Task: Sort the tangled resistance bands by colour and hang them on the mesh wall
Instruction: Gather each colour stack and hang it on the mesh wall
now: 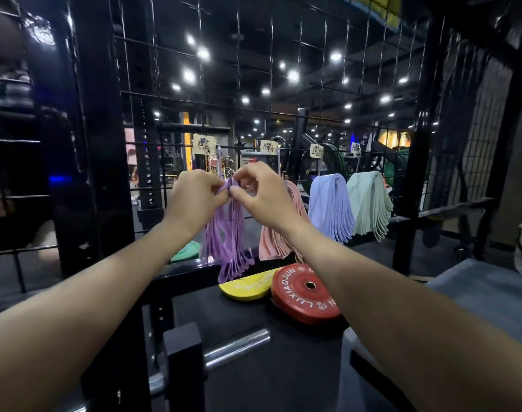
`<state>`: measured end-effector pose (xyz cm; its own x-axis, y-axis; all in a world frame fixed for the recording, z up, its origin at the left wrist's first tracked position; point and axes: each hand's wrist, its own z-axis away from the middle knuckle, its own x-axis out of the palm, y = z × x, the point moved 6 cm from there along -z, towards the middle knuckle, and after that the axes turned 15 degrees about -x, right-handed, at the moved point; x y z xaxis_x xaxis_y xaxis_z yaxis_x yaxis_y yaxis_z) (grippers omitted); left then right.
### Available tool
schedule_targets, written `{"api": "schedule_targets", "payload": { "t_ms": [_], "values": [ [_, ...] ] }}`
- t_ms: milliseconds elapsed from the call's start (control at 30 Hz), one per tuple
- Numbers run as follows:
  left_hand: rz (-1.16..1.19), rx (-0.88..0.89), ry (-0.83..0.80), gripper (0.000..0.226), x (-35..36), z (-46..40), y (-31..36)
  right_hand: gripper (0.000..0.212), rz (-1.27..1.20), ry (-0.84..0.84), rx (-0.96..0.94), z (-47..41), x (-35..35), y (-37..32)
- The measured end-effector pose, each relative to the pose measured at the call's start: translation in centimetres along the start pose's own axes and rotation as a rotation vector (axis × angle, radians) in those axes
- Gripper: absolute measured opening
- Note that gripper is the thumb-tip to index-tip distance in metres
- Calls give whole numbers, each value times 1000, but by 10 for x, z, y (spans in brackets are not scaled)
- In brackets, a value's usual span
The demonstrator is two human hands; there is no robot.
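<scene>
Both hands up at the mesh (254, 93), working the top of the purple bands (228, 239). Left hand (194, 194) has fingers curled round the upper left of the bundle; right hand (258, 191) pinches the top edge with thumb and forefinger just beside it (the 2 hands nearly touch). The hook or wire the bundle hangs from is hidden behind the fingers, so cannot tell if it is fully seated.

Purple bands hang down from the hands in loose loops, bottom ends near the yellow plate (248, 285). 3 other bundles already on the mesh to the right: pink bands (276, 242), partly behind the right wrist, then blue bands (331, 203), then green bands (369, 200). A paper label (205, 144) sits above the purple spot, more labels above the others.

Handling guess: thin flat elastic loops, light, floppy, a bit grippy, they stretch and snap back instead of holding shape. Many loops in 1 bunch, so single ones can slip off or snag the neighbours. Best held at the very top fold, all loops gathered, not lower where they splay.

Sorting looks nearly done, 4 colours up. Red plate (305, 294) leans beside the yellow plate below; a green plate (185, 252) behind the left forearm.
</scene>
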<state>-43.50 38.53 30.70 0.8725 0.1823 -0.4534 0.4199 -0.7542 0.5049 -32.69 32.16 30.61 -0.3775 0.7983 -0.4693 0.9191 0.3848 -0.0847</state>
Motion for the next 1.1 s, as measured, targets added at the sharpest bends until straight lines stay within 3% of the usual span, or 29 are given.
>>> {"api": "schedule_targets", "payload": {
  "t_ms": [233,400,967,1100],
  "values": [
    [-175,60,-33,28,5,-4,11,6,89,30,17,-17,-3,6],
    [-296,57,-29,18,3,-12,19,9,108,-24,-3,-24,-1,4],
    [-209,-42,74,14,5,13,-2,4,15,-37,73,-18,-8,6],
    [-137,-53,123,13,7,15,-14,31,-25,-152,131,0,4,11]
  ]
}}
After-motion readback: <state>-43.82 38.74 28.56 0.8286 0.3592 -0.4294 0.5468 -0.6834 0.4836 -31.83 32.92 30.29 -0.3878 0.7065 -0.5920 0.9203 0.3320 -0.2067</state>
